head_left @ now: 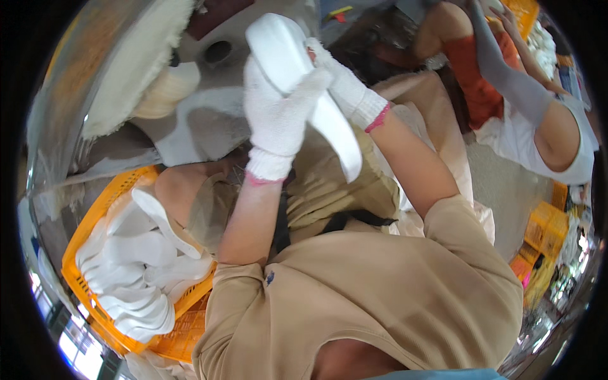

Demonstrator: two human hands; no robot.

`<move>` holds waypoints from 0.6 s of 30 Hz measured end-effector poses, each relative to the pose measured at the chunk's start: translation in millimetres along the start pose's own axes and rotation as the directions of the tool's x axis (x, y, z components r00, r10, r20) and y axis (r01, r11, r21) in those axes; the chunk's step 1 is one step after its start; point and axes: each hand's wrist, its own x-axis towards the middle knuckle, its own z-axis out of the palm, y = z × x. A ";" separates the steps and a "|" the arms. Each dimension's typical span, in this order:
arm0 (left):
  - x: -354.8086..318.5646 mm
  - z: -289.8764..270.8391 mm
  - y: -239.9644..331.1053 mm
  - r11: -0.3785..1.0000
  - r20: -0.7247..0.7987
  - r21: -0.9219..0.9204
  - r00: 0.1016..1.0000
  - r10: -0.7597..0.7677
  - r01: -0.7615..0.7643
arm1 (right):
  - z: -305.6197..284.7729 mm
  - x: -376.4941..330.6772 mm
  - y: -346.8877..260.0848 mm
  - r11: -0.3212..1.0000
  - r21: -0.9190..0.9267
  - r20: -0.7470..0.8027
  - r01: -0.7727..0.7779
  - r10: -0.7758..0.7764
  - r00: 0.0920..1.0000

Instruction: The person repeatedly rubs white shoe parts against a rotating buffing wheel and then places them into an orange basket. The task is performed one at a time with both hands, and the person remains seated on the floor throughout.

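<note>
A smooth white piece, curved and shaped like a shoe sole, is held up in front of me, its broad end away from me and its narrower end curving down toward my lap. My left hand, in a white knit glove with a pink cuff, is closed around its middle, the thumb lying across it. On the other side my right hand, gloved alike, is closed at its edge; its fingertips are partly hidden by the piece. Many similar white pieces lie stacked in an orange plastic basket at my left.
A fluffy, pale buffing wheel stands at the far left, beside a grey machine surface. Pale cloth hangs by my right arm. Another person sits at the far right, near orange crates.
</note>
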 end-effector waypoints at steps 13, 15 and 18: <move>71.7 -15.0 -7.1 0.941 -0.214 -0.265 0.938 -0.272 0.212 | 18.0 89.1 0.1 0.830 0.421 0.367 -0.367 0.214 0.905; 53.6 -14.8 -14.0 0.981 -0.265 -0.094 0.946 -0.187 0.168 | 15.5 74.4 7.8 0.898 0.354 0.315 -0.263 0.150 0.937; 27.9 -12.4 -20.2 0.993 -0.262 0.005 0.959 -0.111 0.116 | 11.8 58.9 17.8 0.918 0.293 0.296 -0.268 0.179 0.938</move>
